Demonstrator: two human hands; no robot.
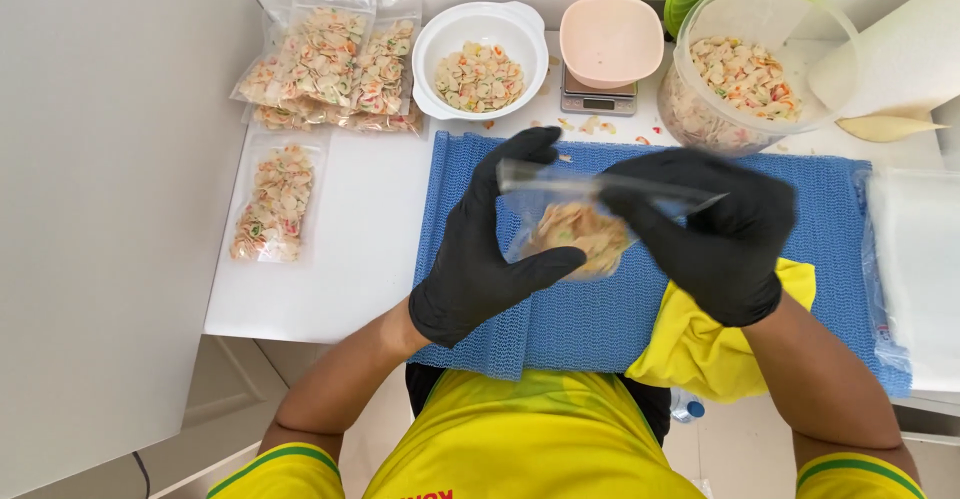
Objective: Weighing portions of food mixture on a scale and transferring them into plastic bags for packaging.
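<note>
- Your left hand (480,244), black-gloved, cups the clear pouch (575,224) from its left side; thumb lies under the filled bottom, fingers reach up to the top edge. Grip clamped on the pouch.
- Your right hand (715,234), also gloved, pinches the pouch's top strip from the right. Grip closed on the strip.
- Pouch sits between both hands, raised above the blue mat (620,309), holding pale multicoloured crackers; its top edge is blurred.
- Behind on the bench (350,259): white bowl (480,59) of crackers, pink bowl (610,39) on a small scale (598,102), large clear tub (760,69).
- Filled pouches (325,64) lie far left.
</note>
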